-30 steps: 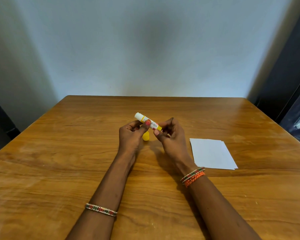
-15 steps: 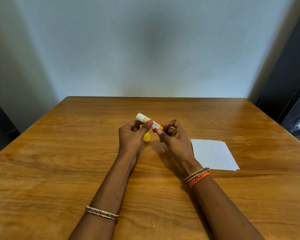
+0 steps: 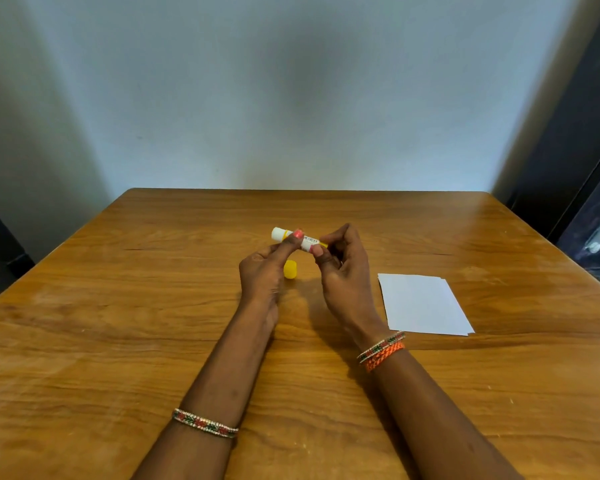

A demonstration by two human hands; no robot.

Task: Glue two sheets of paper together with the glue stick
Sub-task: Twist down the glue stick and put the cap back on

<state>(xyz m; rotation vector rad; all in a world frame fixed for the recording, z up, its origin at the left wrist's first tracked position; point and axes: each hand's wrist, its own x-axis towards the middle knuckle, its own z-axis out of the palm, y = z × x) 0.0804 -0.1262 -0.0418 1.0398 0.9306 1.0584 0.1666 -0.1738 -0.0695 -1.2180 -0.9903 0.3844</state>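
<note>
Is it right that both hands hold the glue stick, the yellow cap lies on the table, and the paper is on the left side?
Not quite. The head view shows the paper on the right side of the table. The rest is right: both the left hand and right hand hold the glue stick, and the cap lies on the table.

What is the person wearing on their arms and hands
No sleeves show. The left forearm carries one thin beaded bangle in red, green and white. The right wrist has a similar bangle beside a braided orange band. Visible nails are painted pink.
</note>
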